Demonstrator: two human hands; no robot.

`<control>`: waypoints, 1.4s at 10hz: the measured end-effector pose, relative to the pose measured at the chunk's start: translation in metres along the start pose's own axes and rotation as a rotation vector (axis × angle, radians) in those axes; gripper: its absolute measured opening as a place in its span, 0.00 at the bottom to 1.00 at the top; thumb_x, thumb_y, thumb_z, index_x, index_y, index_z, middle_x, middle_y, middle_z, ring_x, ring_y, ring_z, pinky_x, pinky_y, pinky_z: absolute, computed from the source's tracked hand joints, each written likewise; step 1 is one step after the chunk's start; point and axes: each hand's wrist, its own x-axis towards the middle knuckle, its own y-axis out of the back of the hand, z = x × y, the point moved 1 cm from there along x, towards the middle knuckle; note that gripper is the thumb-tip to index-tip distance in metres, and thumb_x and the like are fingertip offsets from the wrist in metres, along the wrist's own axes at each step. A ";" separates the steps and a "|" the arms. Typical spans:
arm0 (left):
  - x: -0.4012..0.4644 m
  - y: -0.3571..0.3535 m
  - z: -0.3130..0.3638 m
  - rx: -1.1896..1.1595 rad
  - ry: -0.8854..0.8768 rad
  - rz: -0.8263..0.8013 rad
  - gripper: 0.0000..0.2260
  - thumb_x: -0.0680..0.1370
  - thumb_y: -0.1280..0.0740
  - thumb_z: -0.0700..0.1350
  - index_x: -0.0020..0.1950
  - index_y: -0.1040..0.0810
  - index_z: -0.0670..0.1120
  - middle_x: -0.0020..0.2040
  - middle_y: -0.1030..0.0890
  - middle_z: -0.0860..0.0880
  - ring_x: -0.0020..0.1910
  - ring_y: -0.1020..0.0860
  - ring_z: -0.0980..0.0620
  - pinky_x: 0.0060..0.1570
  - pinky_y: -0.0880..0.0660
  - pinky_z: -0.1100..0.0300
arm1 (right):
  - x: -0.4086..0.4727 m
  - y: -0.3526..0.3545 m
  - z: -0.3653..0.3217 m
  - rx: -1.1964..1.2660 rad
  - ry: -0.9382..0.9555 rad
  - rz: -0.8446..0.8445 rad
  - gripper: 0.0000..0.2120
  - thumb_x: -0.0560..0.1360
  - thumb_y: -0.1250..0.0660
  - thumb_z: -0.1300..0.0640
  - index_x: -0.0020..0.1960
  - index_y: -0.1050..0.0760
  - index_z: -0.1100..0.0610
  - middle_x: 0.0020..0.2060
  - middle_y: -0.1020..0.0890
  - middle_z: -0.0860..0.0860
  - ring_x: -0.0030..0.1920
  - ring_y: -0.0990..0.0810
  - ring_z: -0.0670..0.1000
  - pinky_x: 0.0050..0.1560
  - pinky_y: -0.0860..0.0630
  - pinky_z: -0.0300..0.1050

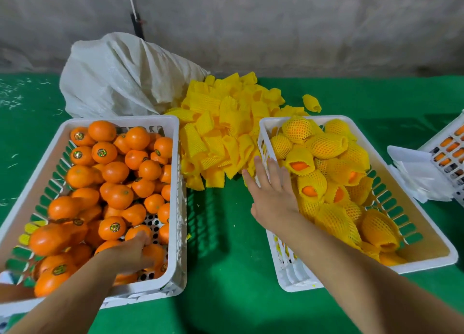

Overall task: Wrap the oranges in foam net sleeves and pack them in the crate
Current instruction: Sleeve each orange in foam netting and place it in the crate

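The left hand (130, 252) reaches down among bare oranges (113, 173) in the left crate (175, 208), its fingers seemingly curled on one, though blur hides the grip. The right hand (272, 193) has its fingers (258, 168) spread and released over the right crate's (426, 235) near rim, beside sleeved oranges (326, 145) and the foam net sleeves (221, 123) heaped on the green worktop (226, 271)

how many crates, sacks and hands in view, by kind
white crates: 3 (bare oranges crate, wrapped oranges crate, partly visible crate at the right edge)
white sack: 1
hands: 2 (left hand, right hand)
total: 6
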 end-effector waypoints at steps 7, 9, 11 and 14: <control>-0.027 0.028 -0.003 -0.884 -0.165 0.545 0.26 0.72 0.22 0.62 0.65 0.27 0.60 0.64 0.26 0.50 0.58 0.21 0.46 0.55 0.20 0.50 | 0.141 0.007 0.011 -0.397 0.078 -0.258 0.27 0.81 0.35 0.47 0.78 0.32 0.52 0.83 0.58 0.60 0.82 0.58 0.64 0.79 0.56 0.65; -0.068 0.037 0.048 -1.456 -0.281 0.685 0.28 0.69 0.22 0.67 0.65 0.25 0.63 0.59 0.18 0.53 0.52 0.15 0.50 0.46 0.18 0.55 | 0.139 0.011 0.011 -0.410 0.060 -0.249 0.35 0.77 0.29 0.51 0.80 0.36 0.56 0.81 0.43 0.59 0.80 0.47 0.64 0.79 0.55 0.61; -0.077 0.005 0.068 -1.301 -0.373 0.710 0.27 0.72 0.24 0.67 0.67 0.30 0.70 0.69 0.31 0.60 0.62 0.21 0.50 0.59 0.20 0.51 | 0.093 0.024 0.008 0.564 -0.009 0.209 0.06 0.81 0.32 0.56 0.54 0.19 0.58 0.53 0.20 0.56 0.54 0.21 0.60 0.54 0.25 0.56; -0.089 -0.001 0.095 -1.304 -0.638 0.696 0.34 0.75 0.21 0.51 0.77 0.33 0.61 0.72 0.30 0.58 0.68 0.22 0.54 0.59 0.20 0.62 | -0.003 0.024 -0.095 1.357 -0.116 0.225 0.14 0.78 0.28 0.64 0.54 0.21 0.45 0.48 0.25 0.40 0.48 0.23 0.39 0.48 0.24 0.39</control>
